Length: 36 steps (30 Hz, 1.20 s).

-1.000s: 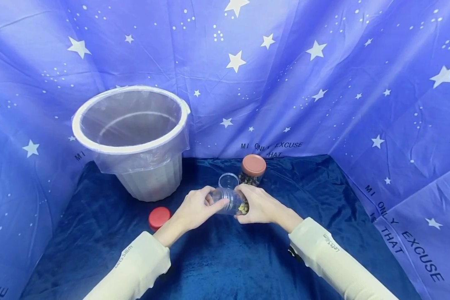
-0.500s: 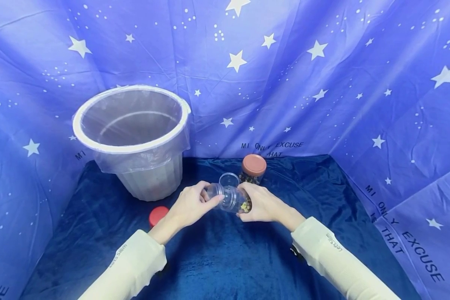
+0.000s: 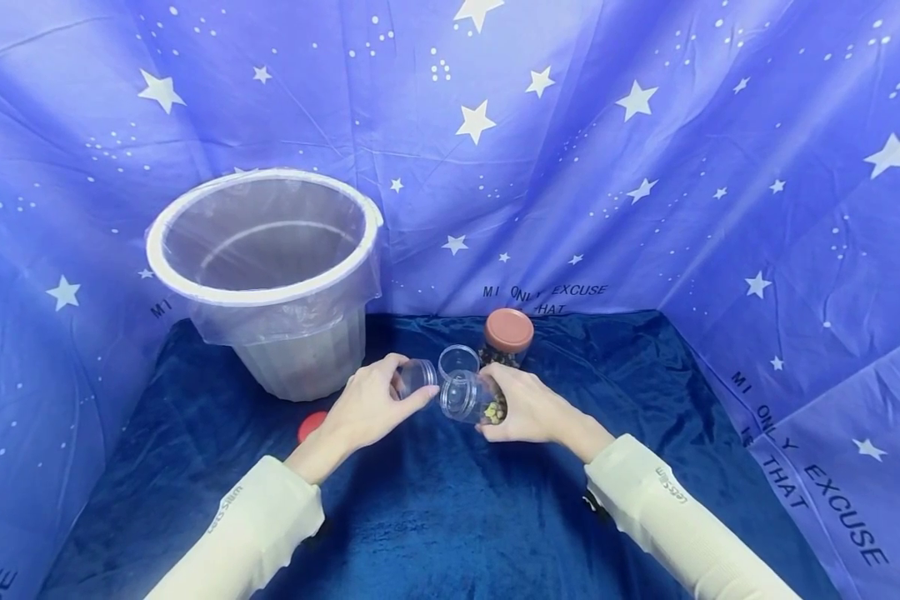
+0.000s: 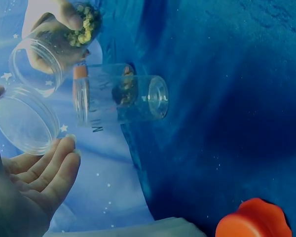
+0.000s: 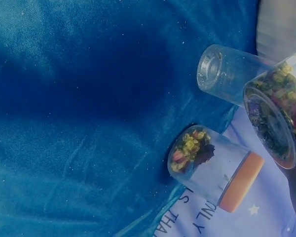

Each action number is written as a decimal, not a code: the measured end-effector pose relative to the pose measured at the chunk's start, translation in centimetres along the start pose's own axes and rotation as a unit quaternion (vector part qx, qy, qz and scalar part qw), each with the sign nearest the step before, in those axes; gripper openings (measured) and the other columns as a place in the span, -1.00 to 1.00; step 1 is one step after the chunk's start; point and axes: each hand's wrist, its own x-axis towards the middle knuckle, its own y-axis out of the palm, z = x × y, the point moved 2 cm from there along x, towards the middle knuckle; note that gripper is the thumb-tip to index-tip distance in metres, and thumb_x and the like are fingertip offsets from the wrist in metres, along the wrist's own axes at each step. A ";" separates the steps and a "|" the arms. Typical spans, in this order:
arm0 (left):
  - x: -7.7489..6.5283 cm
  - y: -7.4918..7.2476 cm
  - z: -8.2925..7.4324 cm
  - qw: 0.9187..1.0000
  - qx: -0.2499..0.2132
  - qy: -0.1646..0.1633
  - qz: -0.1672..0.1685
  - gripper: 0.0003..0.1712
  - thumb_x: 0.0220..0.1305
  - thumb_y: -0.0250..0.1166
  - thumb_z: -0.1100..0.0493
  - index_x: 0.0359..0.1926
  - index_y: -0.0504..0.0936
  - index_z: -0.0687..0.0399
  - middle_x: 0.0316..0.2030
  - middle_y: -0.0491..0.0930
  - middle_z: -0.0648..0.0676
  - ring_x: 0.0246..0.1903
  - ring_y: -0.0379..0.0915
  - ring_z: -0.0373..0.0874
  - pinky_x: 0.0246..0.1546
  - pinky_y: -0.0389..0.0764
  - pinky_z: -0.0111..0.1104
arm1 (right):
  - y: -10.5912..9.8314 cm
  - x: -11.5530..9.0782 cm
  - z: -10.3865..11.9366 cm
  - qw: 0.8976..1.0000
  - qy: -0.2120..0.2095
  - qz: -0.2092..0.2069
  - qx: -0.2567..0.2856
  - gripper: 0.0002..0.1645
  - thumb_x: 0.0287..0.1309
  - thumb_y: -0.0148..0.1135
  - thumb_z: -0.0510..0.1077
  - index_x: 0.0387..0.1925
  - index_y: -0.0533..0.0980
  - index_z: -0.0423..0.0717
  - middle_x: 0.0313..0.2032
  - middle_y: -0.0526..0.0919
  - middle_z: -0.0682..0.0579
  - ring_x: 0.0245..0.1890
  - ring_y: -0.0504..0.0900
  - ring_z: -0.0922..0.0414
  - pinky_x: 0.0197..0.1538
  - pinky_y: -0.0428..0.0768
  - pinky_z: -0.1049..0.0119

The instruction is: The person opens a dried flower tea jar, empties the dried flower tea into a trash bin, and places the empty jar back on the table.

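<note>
Blue fabric point(image 3: 570, 167) printed with pale stars hangs all round me, and dark blue velvet point(image 3: 420, 533) covers the surface where a clear cup point(image 3: 459, 360) stands upright; I place everything by that cup. Well to its left stands a white bin point(image 3: 307, 358), a translucent liner point(image 3: 217, 321) folded over its rim. Nearer me than the cup, also to its left, a red lid point(image 3: 311, 427) shows partly past my left wrist.

My left hand point(image 3: 367, 408), just left of the cup, pinches a clear container point(image 3: 417, 379) between thumb and fingers. It lies on its side in my grip, its ridged rim pointing right, about level with my thumb tip.

On the near side of the cup, covering its lower part, a flower jar point(image 3: 459, 398) lies tilted on its side, its threaded mouth facing the container's rim. Those rims are close together; whether they touch I cannot tell. My right hand point(image 3: 528, 406), to the right of the cup, is clamped round the jar's base end, where dried flowers point(image 3: 495, 408) are gathered; the mouth end juts left out of my grip. Just behind and right of the cup stands a lidded jar point(image 3: 507, 332), orange-topped, with more dried flowers inside.
</note>
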 end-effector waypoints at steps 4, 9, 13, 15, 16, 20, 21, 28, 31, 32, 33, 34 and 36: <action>0.0 -0.4 0.3 1.000 0.021 0.003 -0.009 -0.37 0.17 0.31 -0.31 0.05 0.58 0.04 -0.41 0.60 -0.04 -0.44 0.46 -0.23 -0.39 0.50 -0.36 | -0.1 0.1 -0.1 1.000 0.002 -0.004 0.002 -0.23 -0.21 0.51 0.07 0.09 0.43 -0.03 -0.15 0.62 0.09 -0.24 0.57 0.23 -0.17 0.60 0.26; 0.1 -0.9 1.0 0.999 0.045 0.003 -0.015 -0.38 0.16 0.30 -0.32 0.01 0.58 0.04 -0.42 0.57 -0.04 -0.46 0.45 -0.22 -0.43 0.47 -0.36 | -0.2 0.0 -0.3 1.000 0.010 -0.001 0.001 -0.23 -0.21 0.50 0.09 0.08 0.43 -0.04 -0.14 0.61 0.11 -0.21 0.57 0.22 -0.16 0.60 0.24; 0.1 -1.2 1.6 0.998 0.060 0.000 -0.016 -0.37 0.15 0.30 -0.34 0.00 0.56 0.04 -0.40 0.57 -0.04 -0.43 0.47 -0.18 -0.41 0.47 -0.34 | -0.4 -0.1 -0.4 1.000 0.011 -0.004 0.006 -0.22 -0.21 0.51 0.07 0.09 0.44 -0.08 -0.13 0.62 0.05 -0.20 0.57 0.20 -0.17 0.59 0.23; 0.1 -1.3 2.0 0.997 0.070 0.001 -0.016 -0.37 0.15 0.30 -0.34 -0.01 0.56 0.04 -0.38 0.58 -0.02 -0.39 0.49 -0.16 -0.39 0.49 -0.32 | -0.4 -0.1 -0.4 1.000 0.009 -0.005 0.007 -0.23 -0.21 0.51 0.07 0.09 0.44 -0.08 -0.14 0.63 0.02 -0.21 0.57 0.20 -0.18 0.59 0.24; 0.1 -1.3 2.2 0.997 0.075 0.001 -0.015 -0.36 0.15 0.29 -0.34 0.00 0.56 0.05 -0.36 0.58 -0.01 -0.38 0.49 -0.15 -0.37 0.50 -0.30 | -0.4 -0.1 -0.4 1.000 0.008 -0.005 0.010 -0.23 -0.21 0.51 0.07 0.08 0.44 -0.07 -0.13 0.64 0.01 -0.21 0.57 0.20 -0.18 0.59 0.24; 0.1 -1.5 3.0 0.996 0.090 -0.005 -0.015 -0.33 0.16 0.28 -0.34 0.02 0.55 0.10 -0.32 0.61 0.03 -0.34 0.52 -0.10 -0.32 0.54 -0.24 | -0.5 0.0 -0.3 1.000 0.006 -0.005 0.012 -0.24 -0.21 0.51 0.07 0.07 0.43 -0.05 -0.13 0.64 0.01 -0.22 0.57 0.21 -0.18 0.59 0.25; 0.1 -1.7 3.2 0.995 0.094 -0.007 -0.016 -0.32 0.17 0.28 -0.34 0.03 0.54 0.11 -0.32 0.61 0.04 -0.33 0.53 -0.09 -0.31 0.55 -0.23 | -0.5 0.1 -0.3 1.000 0.006 -0.006 0.011 -0.24 -0.22 0.51 0.07 0.07 0.44 -0.05 -0.13 0.64 0.01 -0.23 0.57 0.21 -0.18 0.59 0.25; 0.1 -2.2 3.9 0.992 0.126 0.000 -0.026 -0.29 0.18 0.27 -0.34 0.06 0.52 0.15 -0.16 0.66 0.16 -0.16 0.62 0.09 -0.14 0.61 -0.04 | -0.5 0.2 -0.1 1.000 0.012 0.000 0.001 -0.22 -0.21 0.49 0.10 0.10 0.43 -0.04 -0.12 0.63 0.05 -0.21 0.58 0.20 -0.14 0.60 0.24; 0.1 -2.2 4.1 0.989 0.145 0.013 -0.022 -0.28 0.17 0.27 -0.33 0.05 0.51 0.19 -0.08 0.66 0.23 -0.12 0.63 0.18 -0.11 0.62 0.03 | -0.4 0.2 0.0 1.000 0.013 0.002 0.002 -0.20 -0.21 0.49 0.10 0.11 0.43 -0.06 -0.11 0.63 0.01 -0.20 0.58 0.18 -0.12 0.60 0.21; 0.1 -2.1 4.1 0.988 0.154 0.016 -0.018 -0.27 0.17 0.27 -0.33 0.06 0.51 0.19 -0.08 0.65 0.24 -0.12 0.63 0.20 -0.11 0.62 0.04 | -0.4 0.2 0.0 1.000 0.013 0.001 0.002 -0.20 -0.21 0.49 0.10 0.12 0.43 -0.07 -0.10 0.63 -0.01 -0.19 0.58 0.18 -0.12 0.60 0.21; 0.1 -2.1 4.2 0.986 0.164 0.021 -0.015 -0.26 0.17 0.27 -0.32 0.07 0.51 0.21 -0.07 0.65 0.26 -0.13 0.63 0.22 -0.11 0.62 0.05 | -0.4 0.2 0.0 1.000 0.015 0.002 0.003 -0.19 -0.21 0.49 0.10 0.12 0.43 -0.06 -0.10 0.63 -0.01 -0.19 0.58 0.18 -0.11 0.60 0.21; 0.1 -2.0 4.3 0.984 0.173 0.024 -0.010 -0.25 0.18 0.26 -0.32 0.09 0.50 0.22 -0.06 0.64 0.27 -0.13 0.63 0.23 -0.10 0.62 0.05 | -0.4 0.2 0.0 1.000 0.015 0.003 0.004 -0.20 -0.21 0.49 0.10 0.12 0.43 -0.06 -0.09 0.64 -0.03 -0.19 0.58 0.18 -0.11 0.60 0.21; 0.1 -1.8 4.5 0.981 0.191 0.031 0.000 -0.22 0.18 0.27 -0.31 0.13 0.49 0.25 -0.04 0.62 0.30 -0.13 0.62 0.26 -0.10 0.62 0.06 | -0.3 0.1 -0.1 1.000 0.013 0.004 0.006 -0.21 -0.20 0.49 0.10 0.11 0.43 -0.06 -0.10 0.64 -0.02 -0.20 0.58 0.19 -0.12 0.60 0.22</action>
